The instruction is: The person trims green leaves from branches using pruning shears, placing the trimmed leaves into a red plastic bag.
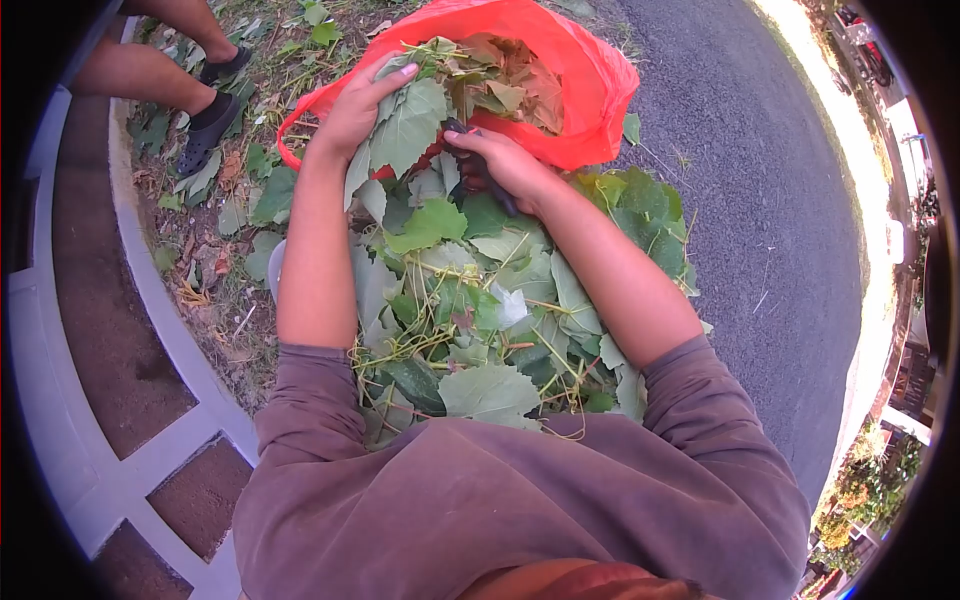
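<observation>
A big pile of green leaves and stems lies in front of me, between my arms. My left hand presses a bunch of large leaves at the mouth of a red plastic bag. The bag holds more leaves, some dried brown. My right hand is closed around dark-handled pruning shears just below the bag's opening. Both of my sleeves are brown and pushed up to the elbows.
Another person's legs in dark sandals stand at the upper left on leaf-strewn soil. A grey concrete kerb runs along the left. An asphalt road lies to the right, with parked vehicles at its far edge.
</observation>
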`<state>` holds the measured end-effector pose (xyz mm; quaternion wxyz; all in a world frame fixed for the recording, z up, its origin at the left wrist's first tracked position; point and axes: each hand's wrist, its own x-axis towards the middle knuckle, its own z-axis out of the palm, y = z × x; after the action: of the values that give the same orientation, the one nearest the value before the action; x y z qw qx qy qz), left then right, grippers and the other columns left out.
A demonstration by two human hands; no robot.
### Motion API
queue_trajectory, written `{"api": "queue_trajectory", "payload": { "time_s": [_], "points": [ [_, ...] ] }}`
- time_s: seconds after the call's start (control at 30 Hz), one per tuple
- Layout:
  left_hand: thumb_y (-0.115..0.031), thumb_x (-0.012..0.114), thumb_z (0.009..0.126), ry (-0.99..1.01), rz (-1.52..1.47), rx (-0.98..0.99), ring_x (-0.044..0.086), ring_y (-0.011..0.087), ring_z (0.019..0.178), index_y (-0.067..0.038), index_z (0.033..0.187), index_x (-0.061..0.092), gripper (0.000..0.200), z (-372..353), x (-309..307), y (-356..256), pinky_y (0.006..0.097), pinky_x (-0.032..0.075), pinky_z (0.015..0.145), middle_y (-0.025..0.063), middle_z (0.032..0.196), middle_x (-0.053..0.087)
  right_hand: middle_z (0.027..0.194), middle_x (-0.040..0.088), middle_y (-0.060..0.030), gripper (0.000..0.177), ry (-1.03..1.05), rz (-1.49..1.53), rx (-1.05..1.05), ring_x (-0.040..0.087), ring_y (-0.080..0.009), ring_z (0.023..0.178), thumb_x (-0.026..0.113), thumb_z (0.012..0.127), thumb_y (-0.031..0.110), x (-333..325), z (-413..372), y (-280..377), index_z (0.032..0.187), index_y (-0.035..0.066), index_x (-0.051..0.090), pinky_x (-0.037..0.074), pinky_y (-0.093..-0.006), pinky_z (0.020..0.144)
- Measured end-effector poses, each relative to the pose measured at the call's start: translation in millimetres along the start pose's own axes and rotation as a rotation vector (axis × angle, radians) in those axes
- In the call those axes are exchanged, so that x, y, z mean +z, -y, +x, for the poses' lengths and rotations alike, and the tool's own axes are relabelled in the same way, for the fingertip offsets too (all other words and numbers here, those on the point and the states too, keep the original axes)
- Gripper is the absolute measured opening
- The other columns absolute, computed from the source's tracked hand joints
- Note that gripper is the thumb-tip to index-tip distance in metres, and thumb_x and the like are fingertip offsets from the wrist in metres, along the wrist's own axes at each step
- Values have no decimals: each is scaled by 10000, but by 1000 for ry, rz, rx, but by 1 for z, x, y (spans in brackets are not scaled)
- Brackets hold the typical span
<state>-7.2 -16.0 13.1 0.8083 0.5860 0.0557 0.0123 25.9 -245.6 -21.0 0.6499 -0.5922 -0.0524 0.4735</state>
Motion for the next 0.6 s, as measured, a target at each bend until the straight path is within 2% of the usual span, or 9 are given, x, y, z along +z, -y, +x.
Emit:
{"api": "queue_trajectory", "payload": {
  "time_s": [0.3, 0.37, 0.5, 0.57, 0.6],
  "points": [
    [-272, 640, 1040, -13, 43, -41, 672, 107, 1049, -22, 1392, 573, 436, -5, 21, 1, 271, 533, 906, 40, 1200, 697, 860, 642, -16, 244, -42, -37, -78, 579, -130, 725, 624, 959, 282, -3, 1, -1, 1059, 62, 654, 454, -294, 648],
    [-268, 620, 1049, -21, 278, -48, 645, 106, 1073, -16, 1397, 565, 433, -7, 23, -1, 276, 516, 927, 47, 1214, 688, 856, 643, -21, 247, -31, -49, -85, 586, -136, 719, 613, 961, 281, -5, 5, -3, 1060, 58, 655, 462, -301, 642],
    [-276, 605, 1052, -2, 401, -6, 621, 114, 1103, -18, 1397, 566, 432, -1, 19, 10, 294, 499, 957, 54, 1212, 686, 853, 640, -41, 269, -64, -58, -91, 587, -148, 692, 610, 955, 278, -10, 9, -5, 1066, 36, 656, 476, -320, 623],
    [-305, 596, 1048, 130, 542, 42, 617, 137, 1123, -9, 1369, 592, 436, 1, 15, 11, 316, 490, 979, 75, 1214, 692, 854, 640, -48, 282, -62, -64, -91, 588, -152, 687, 609, 951, 276, -11, 11, -6, 1070, 25, 659, 480, -323, 622],
    [-305, 596, 1048, 130, 541, 42, 617, 137, 1123, -9, 1369, 592, 436, 3, 9, 14, 316, 490, 979, 75, 1214, 692, 854, 638, -51, 297, -78, -99, -87, 591, -155, 704, 610, 942, 274, -12, 11, -4, 1082, 18, 666, 484, -323, 636]
  ]
}}
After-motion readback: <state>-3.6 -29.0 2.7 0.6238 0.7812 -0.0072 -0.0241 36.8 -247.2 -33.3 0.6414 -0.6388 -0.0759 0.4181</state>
